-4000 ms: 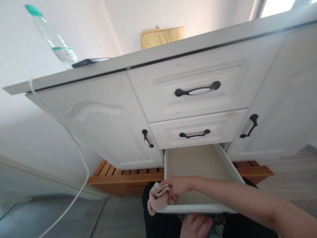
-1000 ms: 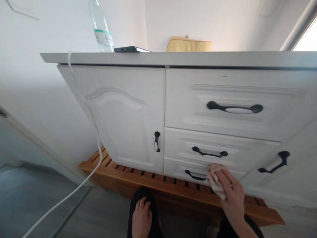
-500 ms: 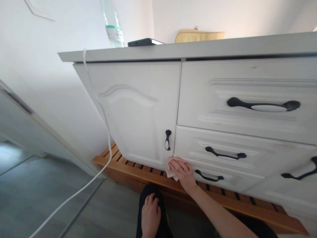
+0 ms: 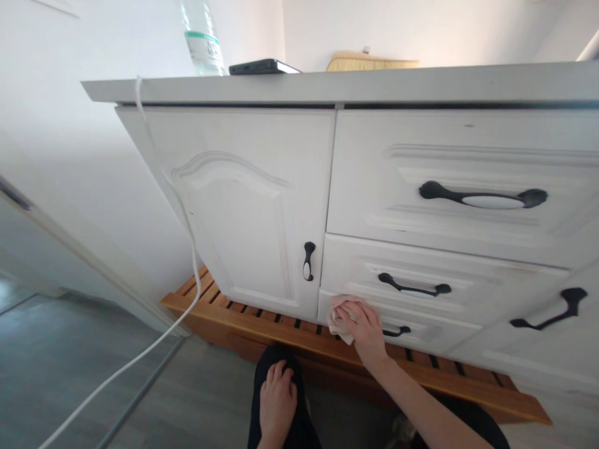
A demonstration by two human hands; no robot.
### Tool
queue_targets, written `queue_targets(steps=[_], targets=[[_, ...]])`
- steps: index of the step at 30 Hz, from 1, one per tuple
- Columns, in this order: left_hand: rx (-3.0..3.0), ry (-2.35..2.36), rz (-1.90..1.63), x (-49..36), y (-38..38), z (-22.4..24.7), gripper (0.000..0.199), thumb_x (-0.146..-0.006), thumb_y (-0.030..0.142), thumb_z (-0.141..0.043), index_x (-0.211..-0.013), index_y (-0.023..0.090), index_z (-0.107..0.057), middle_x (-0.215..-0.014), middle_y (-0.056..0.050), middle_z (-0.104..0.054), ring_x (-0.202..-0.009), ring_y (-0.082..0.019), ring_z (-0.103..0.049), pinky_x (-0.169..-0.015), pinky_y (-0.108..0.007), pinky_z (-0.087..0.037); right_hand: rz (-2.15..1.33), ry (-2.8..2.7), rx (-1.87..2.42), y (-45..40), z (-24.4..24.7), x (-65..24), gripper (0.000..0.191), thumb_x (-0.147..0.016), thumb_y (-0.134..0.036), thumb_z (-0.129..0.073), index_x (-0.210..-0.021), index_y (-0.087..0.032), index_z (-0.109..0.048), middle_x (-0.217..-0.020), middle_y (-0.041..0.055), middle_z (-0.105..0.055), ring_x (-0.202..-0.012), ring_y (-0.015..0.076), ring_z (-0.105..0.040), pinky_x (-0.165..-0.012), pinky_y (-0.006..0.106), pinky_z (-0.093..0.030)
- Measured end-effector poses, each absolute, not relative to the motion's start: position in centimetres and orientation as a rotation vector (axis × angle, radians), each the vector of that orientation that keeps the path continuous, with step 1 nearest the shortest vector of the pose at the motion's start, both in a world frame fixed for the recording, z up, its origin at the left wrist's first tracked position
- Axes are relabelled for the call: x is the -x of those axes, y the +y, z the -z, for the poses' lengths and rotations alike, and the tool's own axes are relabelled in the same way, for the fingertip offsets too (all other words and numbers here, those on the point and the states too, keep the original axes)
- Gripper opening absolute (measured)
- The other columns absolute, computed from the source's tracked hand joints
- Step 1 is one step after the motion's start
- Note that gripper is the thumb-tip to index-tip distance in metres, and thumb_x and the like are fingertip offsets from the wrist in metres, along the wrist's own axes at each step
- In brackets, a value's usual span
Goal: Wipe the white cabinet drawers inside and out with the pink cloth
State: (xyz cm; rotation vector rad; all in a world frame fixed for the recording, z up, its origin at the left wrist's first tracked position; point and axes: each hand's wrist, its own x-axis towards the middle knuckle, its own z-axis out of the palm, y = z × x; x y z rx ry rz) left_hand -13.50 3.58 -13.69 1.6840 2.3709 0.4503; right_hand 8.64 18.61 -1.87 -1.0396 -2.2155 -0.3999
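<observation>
Low in the frame's centre, the right hand grips a crumpled cloth pressed against the bottom drawer, left of its horizontal handle, while the left hand rests flat and empty on a knee.

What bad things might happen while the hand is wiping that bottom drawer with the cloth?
The right hand presses a cloth on the bottom drawer right beside its black handle, so the cloth might snag there. A white cable hangs off the countertop near a bottle and a phone; tugging it could possibly knock those down. The left hand rests low on the knee, not steadying anything.
</observation>
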Motion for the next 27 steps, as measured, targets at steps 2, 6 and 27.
queue_targets(steps=[2, 6, 27], targets=[[-1.706, 2.369, -0.42, 13.2, 3.6, 13.8, 0.035, -0.089, 0.013, -0.041, -0.105, 0.024, -0.07, -0.136, -0.005, -0.062, -0.132, -0.024, -0.047, -0.101, -0.037, -0.04, 0.423, -2.293, 0.973, 19.3, 3.5, -8.6, 0.035, -0.093, -0.014, -0.058, -0.121, -0.032, -0.069, -0.122, 0.0021, -0.071, -0.115, 0.0237, -0.058, -0.106, 0.041, -0.038], [-1.733, 2.353, -0.42, 13.4, 3.2, 14.2, 0.035, -0.09, 0.014, -0.041, -0.104, 0.025, -0.07, -0.135, -0.004, -0.063, -0.132, -0.023, -0.048, -0.1, -0.037, -0.04, 0.371, -2.311, 0.979, 18.9, 7.8, -7.5, 0.027, -0.094, -0.011, -0.053, -0.105, -0.026, -0.073, -0.11, 0.004, -0.073, -0.108, 0.0227, -0.06, -0.099, 0.04, -0.044], [-1.78, 2.373, -0.112, 14.6, 3.8, 14.3, 0.034, -0.092, 0.02, -0.044, -0.107, 0.027, -0.073, -0.137, -0.003, -0.064, -0.134, -0.023, -0.051, -0.097, -0.035, -0.045, 0.425, -2.369, 0.822, 19.8, 9.9, -11.4, 0.037, -0.094, -0.009, -0.054, -0.123, -0.028, -0.067, -0.124, -0.0047, -0.072, -0.116, 0.0122, -0.058, -0.093, 0.028, -0.043]])
